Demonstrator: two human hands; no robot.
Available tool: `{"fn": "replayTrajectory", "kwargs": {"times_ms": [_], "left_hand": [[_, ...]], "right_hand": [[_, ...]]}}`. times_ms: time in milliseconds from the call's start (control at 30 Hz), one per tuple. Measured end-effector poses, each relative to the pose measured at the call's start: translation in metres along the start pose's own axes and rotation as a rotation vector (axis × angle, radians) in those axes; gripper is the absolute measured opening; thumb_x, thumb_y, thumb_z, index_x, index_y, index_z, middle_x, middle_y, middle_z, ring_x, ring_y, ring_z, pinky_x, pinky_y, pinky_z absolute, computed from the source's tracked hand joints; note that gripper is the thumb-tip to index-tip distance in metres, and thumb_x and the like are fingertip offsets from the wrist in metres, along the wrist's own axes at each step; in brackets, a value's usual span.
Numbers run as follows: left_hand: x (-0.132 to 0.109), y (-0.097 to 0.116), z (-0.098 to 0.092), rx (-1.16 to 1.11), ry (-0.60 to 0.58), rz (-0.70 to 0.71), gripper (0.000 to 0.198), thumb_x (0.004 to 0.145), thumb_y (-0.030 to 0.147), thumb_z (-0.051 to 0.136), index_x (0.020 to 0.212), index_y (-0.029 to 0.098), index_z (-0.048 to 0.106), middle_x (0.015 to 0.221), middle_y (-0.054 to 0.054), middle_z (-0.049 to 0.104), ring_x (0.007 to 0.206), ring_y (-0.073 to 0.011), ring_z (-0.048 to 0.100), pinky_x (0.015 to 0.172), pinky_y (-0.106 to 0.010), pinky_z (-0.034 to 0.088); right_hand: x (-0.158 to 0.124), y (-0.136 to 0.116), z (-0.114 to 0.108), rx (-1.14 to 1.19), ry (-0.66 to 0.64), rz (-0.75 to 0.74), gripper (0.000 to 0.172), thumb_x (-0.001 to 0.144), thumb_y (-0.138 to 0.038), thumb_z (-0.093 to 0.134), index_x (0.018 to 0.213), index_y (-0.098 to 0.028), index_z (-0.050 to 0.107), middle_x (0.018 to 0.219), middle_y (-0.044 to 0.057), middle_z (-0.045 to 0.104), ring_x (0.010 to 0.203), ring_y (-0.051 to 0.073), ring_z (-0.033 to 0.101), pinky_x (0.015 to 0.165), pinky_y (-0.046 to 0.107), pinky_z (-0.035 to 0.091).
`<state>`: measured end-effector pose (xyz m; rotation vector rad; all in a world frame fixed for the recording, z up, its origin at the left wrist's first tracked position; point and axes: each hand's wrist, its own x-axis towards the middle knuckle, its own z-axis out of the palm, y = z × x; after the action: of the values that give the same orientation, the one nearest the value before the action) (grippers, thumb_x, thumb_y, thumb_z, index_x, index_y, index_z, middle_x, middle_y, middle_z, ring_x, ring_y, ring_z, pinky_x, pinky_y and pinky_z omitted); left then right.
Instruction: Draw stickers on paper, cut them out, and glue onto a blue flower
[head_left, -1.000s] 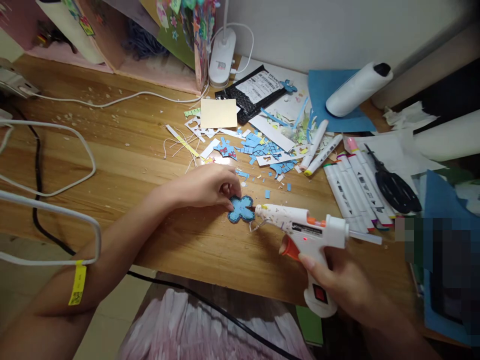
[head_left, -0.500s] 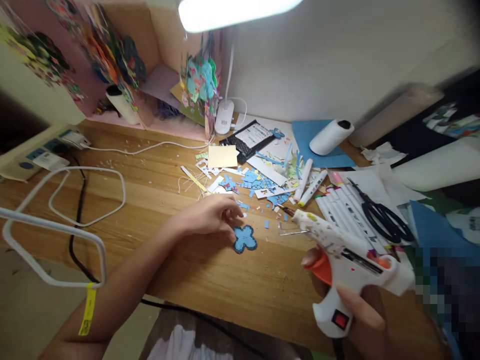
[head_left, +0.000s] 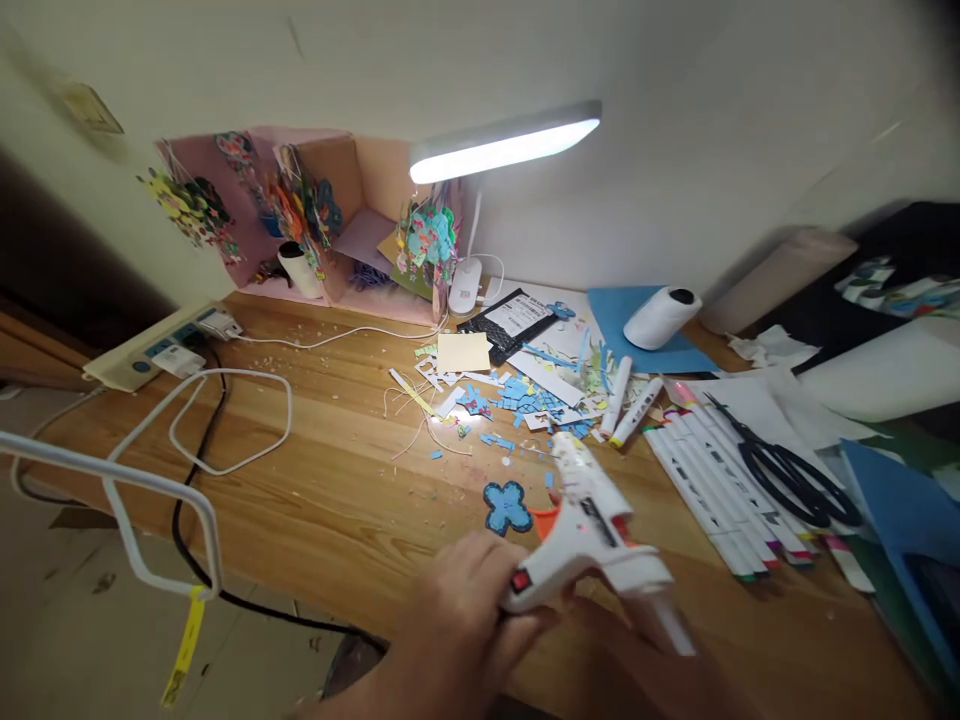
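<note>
A white hot glue gun (head_left: 570, 550) with an orange trigger, a red switch and a glue stick poking out of its back is over the front of the desk. My left hand (head_left: 469, 590) is closed around the lower end of its handle, by the switch. My right hand (head_left: 611, 630) is behind and under the gun's body, also gripping it; most of its fingers are hidden. Just beyond, a blue four-petalled paper flower (head_left: 508, 507) with a dark, glittery-looking edge lies flat on the wooden desk (head_left: 337, 480).
Blue paper scraps (head_left: 536, 395), a yellow pad (head_left: 463, 352) and a black packet (head_left: 514, 322) lie behind. To the right are markers (head_left: 709, 495), black scissors (head_left: 795, 475) and a white thread cone (head_left: 661, 318). A lamp (head_left: 506, 150) hangs above; a white frame (head_left: 210, 530) stands left.
My left hand has left the flower and come onto the glue gun's handle. The gun has swung left and turned, its nozzle now pointing away. The view has tilted up.
</note>
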<state>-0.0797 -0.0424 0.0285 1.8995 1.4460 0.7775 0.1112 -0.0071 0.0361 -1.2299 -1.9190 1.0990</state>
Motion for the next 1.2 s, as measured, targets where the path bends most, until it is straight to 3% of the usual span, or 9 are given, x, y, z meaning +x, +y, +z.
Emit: {"fn": "replayTrajectory", "kwargs": {"times_ms": [100,233,367,533,633,733,867,967,1200], "left_hand": [[-0.009,-0.024,-0.032,0.016,0.175,-0.18,0.026,0.075,0.049,0.045,0.094,0.033,0.053,0.088,-0.008,0.062,0.08,-0.0268,0.059,0.064,-0.038,0.048],[-0.009,-0.057,-0.08,0.387,0.288,-0.402,0.027,0.087,0.043,0.036,0.1,0.024,0.051,0.099,-0.009,0.06,0.091,-0.0262,0.058,0.075,-0.037,0.046],[-0.001,-0.089,-0.114,0.71,0.323,-0.453,0.033,0.09,0.041,0.032,0.101,0.018,0.053,0.099,-0.011,0.058,0.093,-0.0282,0.056,0.079,-0.038,0.044],[0.003,-0.114,-0.139,0.898,0.465,-0.465,0.037,0.087,0.041,0.036,0.101,0.015,0.059,0.106,-0.015,0.053,0.099,-0.0309,0.051,0.081,-0.04,0.044],[0.003,-0.111,-0.137,0.892,0.556,-0.44,0.035,0.085,0.039,0.043,0.104,0.015,0.058,0.109,-0.014,0.051,0.1,-0.0318,0.05,0.082,-0.043,0.044],[0.012,-0.089,-0.115,0.865,0.623,-0.397,0.039,0.087,0.038,0.042,0.116,0.013,0.05,0.114,-0.016,0.045,0.103,-0.0323,0.046,0.084,-0.045,0.041],[0.049,-0.059,-0.076,0.733,0.361,-0.179,0.018,0.088,0.031,0.045,0.099,0.023,0.057,0.094,-0.005,0.056,0.091,-0.02,0.052,0.082,-0.031,0.043],[0.079,-0.056,-0.057,0.662,0.296,-0.149,0.014,0.085,0.028,0.052,0.093,0.018,0.058,0.092,-0.007,0.057,0.089,-0.0224,0.051,0.077,-0.034,0.043],[0.095,-0.075,-0.055,0.461,0.269,-0.146,0.008,0.081,0.023,0.057,0.077,0.016,0.055,0.084,-0.006,0.057,0.081,-0.0209,0.052,0.071,-0.032,0.042]], "right_hand": [[0.008,-0.004,-0.002,0.023,-0.123,0.015,0.041,0.087,-0.03,0.046,0.127,-0.024,0.048,0.094,0.007,0.065,0.084,0.019,0.063,0.075,0.03,0.053],[0.014,-0.011,-0.008,0.028,-0.191,-0.069,0.038,0.089,-0.021,0.043,0.124,-0.031,0.05,0.08,0.002,0.062,0.075,0.015,0.062,0.071,0.026,0.051],[0.011,-0.017,-0.01,0.099,-0.233,-0.403,0.044,0.081,-0.007,0.044,0.114,-0.031,0.058,0.065,0.0,0.06,0.059,0.012,0.06,0.056,0.021,0.048],[0.012,-0.008,-0.012,0.067,-0.16,-0.452,0.045,0.079,-0.004,0.044,0.115,-0.028,0.057,0.061,-0.002,0.058,0.055,0.011,0.058,0.055,0.02,0.046],[0.012,-0.002,-0.013,0.069,-0.157,-0.438,0.044,0.082,-0.006,0.042,0.118,-0.028,0.055,0.062,-0.002,0.058,0.056,0.011,0.057,0.056,0.02,0.044],[0.01,-0.001,-0.011,0.084,-0.155,-0.429,0.042,0.083,-0.007,0.042,0.117,-0.028,0.055,0.062,-0.002,0.057,0.056,0.01,0.057,0.056,0.02,0.043],[0.007,-0.002,-0.007,0.098,-0.163,-0.413,0.038,0.084,-0.009,0.043,0.113,-0.028,0.057,0.059,-0.003,0.056,0.054,0.01,0.056,0.056,0.02,0.043],[0.006,-0.001,-0.008,0.085,-0.137,-0.39,0.039,0.083,-0.008,0.044,0.113,-0.029,0.057,0.058,-0.004,0.056,0.053,0.01,0.055,0.056,0.02,0.042],[0.005,-0.005,-0.014,0.119,-0.112,-0.427,0.038,0.082,-0.008,0.043,0.112,-0.027,0.058,0.057,-0.004,0.055,0.05,0.009,0.054,0.053,0.019,0.041]]}}
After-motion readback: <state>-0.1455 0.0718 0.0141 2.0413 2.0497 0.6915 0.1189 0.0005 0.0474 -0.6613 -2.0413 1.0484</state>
